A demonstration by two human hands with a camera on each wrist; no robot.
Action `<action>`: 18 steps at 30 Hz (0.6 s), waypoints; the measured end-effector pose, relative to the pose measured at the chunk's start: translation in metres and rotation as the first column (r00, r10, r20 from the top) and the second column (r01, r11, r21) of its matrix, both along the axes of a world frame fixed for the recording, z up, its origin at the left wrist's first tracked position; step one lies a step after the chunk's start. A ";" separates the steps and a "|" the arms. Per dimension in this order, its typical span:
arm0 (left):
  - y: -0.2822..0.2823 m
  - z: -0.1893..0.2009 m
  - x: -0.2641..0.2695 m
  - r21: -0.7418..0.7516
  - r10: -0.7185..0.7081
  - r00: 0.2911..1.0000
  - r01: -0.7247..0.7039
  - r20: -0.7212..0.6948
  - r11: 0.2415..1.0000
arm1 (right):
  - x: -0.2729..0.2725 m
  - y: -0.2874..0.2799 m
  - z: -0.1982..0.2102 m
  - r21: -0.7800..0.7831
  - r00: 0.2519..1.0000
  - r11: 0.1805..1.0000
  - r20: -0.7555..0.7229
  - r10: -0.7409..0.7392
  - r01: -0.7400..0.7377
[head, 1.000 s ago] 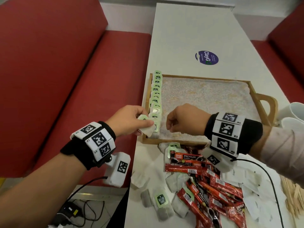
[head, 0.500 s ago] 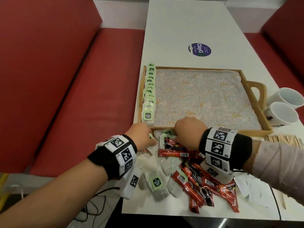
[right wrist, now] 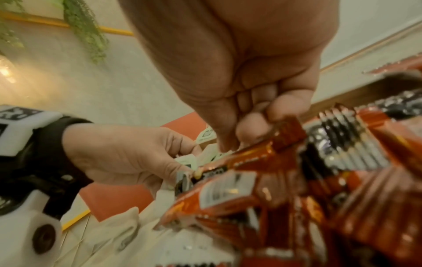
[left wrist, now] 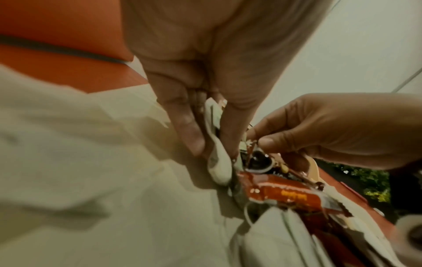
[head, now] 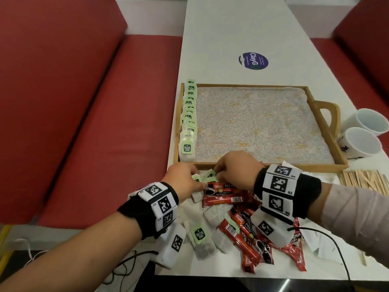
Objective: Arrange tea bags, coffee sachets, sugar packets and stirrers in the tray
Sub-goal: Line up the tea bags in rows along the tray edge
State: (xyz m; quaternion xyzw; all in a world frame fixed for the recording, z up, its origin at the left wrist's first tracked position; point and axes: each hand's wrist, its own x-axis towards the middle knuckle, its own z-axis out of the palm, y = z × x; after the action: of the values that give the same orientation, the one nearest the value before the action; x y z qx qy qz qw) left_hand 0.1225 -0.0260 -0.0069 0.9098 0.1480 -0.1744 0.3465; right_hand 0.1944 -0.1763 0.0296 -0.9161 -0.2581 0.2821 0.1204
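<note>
A wooden tray (head: pixel 252 85) with a patterned liner holds a row of green-tagged tea bags (head: pixel 189 114) along its left wall. Just in front of its near rim lies a pile of loose tea bags (head: pixel 200 239) and red coffee sachets (head: pixel 223 200). Both hands are down in this pile. My left hand (head: pixel 194 175) pinches a white tea bag (left wrist: pixel 217 168) between thumb and forefinger. My right hand (head: pixel 217 175) has its fingers curled and pinches the green tag end of a tea bag (head: pixel 210 174) beside a red sachet (right wrist: pixel 239 162).
Wooden stirrers (head: pixel 366 180) lie in a heap right of the pile. White sugar packets (head: pixel 317 239) sit under my right forearm. Two white cups (head: pixel 366 142) stand beyond the tray's right handle. The table's left edge runs close by my left wrist.
Both hands came back from the tray's near left corner to the pile in front of it. A tea bag now stands at the near end of the row.
</note>
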 end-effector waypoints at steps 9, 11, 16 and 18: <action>-0.005 -0.003 0.001 -0.098 0.014 0.998 -0.008 0.065 0.995 | -0.001 0.003 -0.003 0.046 1.000 0.999 0.004 0.006 -0.006; -0.004 -0.003 0.001 -0.073 0.002 0.995 0.005 0.097 0.997 | -0.001 0.004 -0.001 0.044 0.999 0.998 0.012 0.032 -0.033; -0.001 0.005 0.003 -0.125 0.046 0.984 -0.025 0.171 0.992 | 0.004 0.007 0.005 0.033 0.997 0.998 0.057 0.053 -0.055; 0.003 0.011 0.007 -0.172 0.069 0.979 -0.036 0.190 0.984 | 0.008 0.007 0.009 0.061 0.997 0.997 0.063 0.039 -0.043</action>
State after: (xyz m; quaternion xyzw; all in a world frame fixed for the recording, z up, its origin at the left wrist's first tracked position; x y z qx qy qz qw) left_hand 0.1300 -0.0226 0.0037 0.8859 0.1224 -0.0870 0.4389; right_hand 0.2027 -0.1690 0.0388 -0.9147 -0.2892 0.2478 0.1353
